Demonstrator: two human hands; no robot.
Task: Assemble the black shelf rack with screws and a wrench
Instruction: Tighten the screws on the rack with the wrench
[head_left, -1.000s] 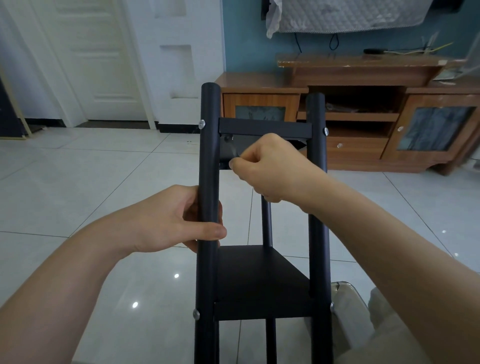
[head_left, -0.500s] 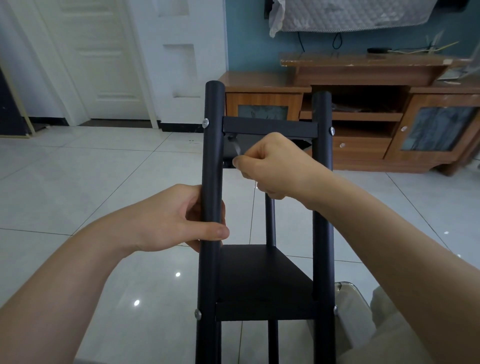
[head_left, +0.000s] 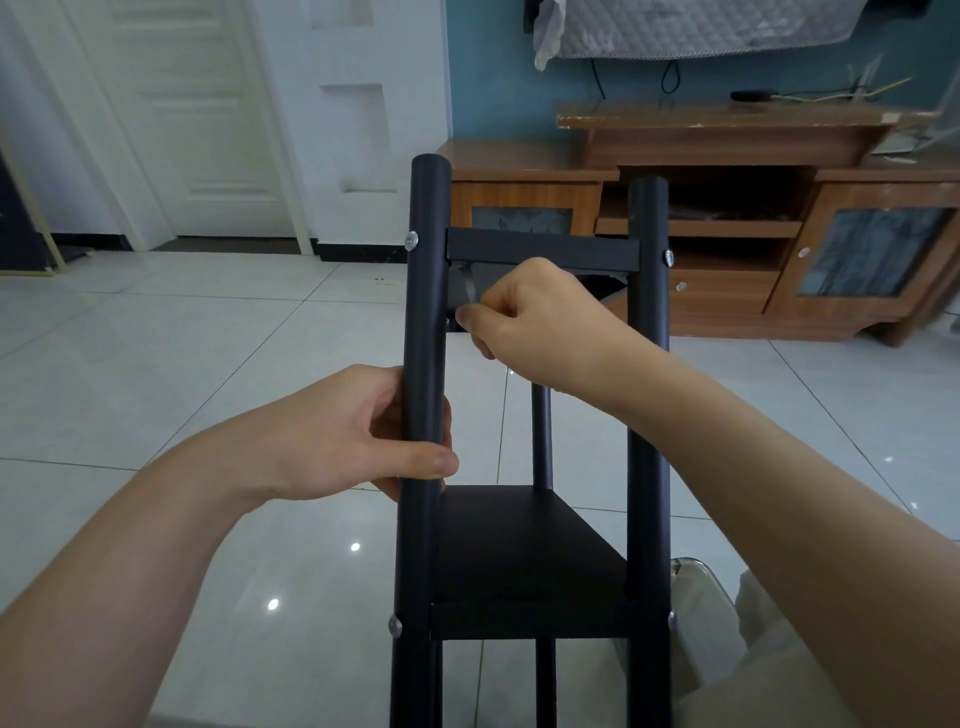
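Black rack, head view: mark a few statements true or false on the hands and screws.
The left hand grips a rack post. True.
The right hand hangs free of the rack. False: it pinches a small grey tool just under the upper crossbar.
That post has no screw at the crossbar. False: a silver screw head shows there.
A lower shelf is fitted between the posts. True.

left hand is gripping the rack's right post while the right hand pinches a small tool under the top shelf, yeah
No: the left hand grips the rack's left post, not the right one, as the head view shows. The right hand does pinch a small tool under the top shelf.
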